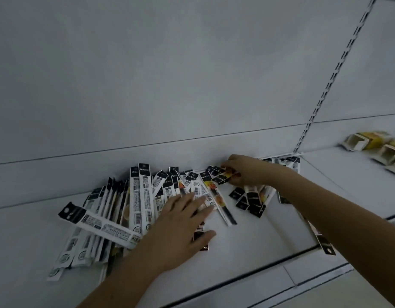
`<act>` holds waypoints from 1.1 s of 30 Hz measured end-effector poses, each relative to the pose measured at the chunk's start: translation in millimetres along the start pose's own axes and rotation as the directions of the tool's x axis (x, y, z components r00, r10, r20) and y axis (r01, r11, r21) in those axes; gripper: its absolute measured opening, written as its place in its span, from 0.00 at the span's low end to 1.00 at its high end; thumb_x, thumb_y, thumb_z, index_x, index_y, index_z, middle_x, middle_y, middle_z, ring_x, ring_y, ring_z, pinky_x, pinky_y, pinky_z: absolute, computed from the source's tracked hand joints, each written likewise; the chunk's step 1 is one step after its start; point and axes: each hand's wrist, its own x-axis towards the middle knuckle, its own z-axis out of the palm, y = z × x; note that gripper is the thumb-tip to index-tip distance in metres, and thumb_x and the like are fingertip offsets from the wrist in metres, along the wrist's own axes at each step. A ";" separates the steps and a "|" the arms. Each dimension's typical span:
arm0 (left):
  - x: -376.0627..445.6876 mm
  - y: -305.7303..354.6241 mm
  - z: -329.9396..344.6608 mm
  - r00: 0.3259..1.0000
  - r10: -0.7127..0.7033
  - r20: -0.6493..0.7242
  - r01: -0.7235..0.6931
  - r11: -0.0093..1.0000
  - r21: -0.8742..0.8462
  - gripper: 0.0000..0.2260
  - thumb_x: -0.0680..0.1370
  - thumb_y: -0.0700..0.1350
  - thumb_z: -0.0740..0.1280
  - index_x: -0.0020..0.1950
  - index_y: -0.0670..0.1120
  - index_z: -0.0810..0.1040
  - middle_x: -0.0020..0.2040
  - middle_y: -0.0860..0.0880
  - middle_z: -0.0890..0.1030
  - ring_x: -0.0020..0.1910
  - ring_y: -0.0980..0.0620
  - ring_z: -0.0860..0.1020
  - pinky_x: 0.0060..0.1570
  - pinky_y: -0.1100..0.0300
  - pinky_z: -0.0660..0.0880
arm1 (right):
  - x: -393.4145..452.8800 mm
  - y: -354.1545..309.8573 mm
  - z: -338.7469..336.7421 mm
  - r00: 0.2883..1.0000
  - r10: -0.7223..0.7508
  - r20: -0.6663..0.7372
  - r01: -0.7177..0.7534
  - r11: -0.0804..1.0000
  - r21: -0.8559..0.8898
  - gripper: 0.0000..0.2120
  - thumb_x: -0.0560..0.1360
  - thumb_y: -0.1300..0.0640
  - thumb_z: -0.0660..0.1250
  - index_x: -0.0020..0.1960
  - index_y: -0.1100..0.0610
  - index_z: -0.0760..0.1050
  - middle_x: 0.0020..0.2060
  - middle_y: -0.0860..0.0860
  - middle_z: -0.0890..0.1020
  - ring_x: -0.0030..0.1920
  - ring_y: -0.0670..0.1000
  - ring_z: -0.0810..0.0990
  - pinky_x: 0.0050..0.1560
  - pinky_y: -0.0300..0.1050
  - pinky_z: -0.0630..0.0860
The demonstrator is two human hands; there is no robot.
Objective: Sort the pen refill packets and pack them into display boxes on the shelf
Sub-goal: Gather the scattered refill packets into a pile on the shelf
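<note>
A heap of pen refill packets point(134, 196) lies on the white shelf point(258, 236), leaning on the back wall; their black tops carry a logo too blurred to read. The left hand point(181, 223) lies spread flat on them. The right hand point(245, 172) pinches a few packets' tops. Yellow display boxes point(374, 143) sit far right.

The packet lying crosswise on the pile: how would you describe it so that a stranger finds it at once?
Start at the white metal shelf and find the heap of long white-and-black pen refill packets leaning against its back wall. At the heap's left end, one long white packet with a black hanging tab lies flat across the others. Its neighbours point toward the wall; it alone runs sideways.
</note>
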 end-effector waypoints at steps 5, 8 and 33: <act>0.2 -0.9 3.5 0.999 -0.013 -0.041 0.009 0.997 -0.081 0.28 0.80 0.67 0.45 0.78 0.59 0.58 0.79 0.57 0.56 0.79 0.54 0.51 0.74 0.54 0.38 | 12.1 -1.7 -4.9 0.995 0.074 0.071 -0.077 0.996 0.047 0.17 0.74 0.55 0.71 0.61 0.55 0.72 0.51 0.50 0.77 0.44 0.51 0.78 0.39 0.44 0.76; 0.1 -0.9 2.6 0.998 -0.025 -0.060 0.020 0.995 -0.094 0.27 0.80 0.67 0.44 0.77 0.59 0.60 0.78 0.58 0.59 0.78 0.54 0.54 0.74 0.54 0.40 | 14.4 0.2 -2.9 0.994 0.068 0.086 -0.074 0.995 0.063 0.17 0.73 0.51 0.73 0.57 0.54 0.72 0.48 0.50 0.76 0.43 0.51 0.78 0.40 0.46 0.77; 85.3 81.3 -21.6 0.952 -0.244 0.183 0.292 0.903 -0.315 0.43 0.68 0.77 0.58 0.77 0.56 0.57 0.69 0.58 0.66 0.69 0.55 0.62 0.66 0.58 0.59 | 5.4 17.4 8.4 0.760 0.051 -0.648 0.374 0.781 0.500 0.19 0.73 0.56 0.63 0.64 0.52 0.71 0.38 0.46 0.76 0.41 0.48 0.72 0.38 0.33 0.65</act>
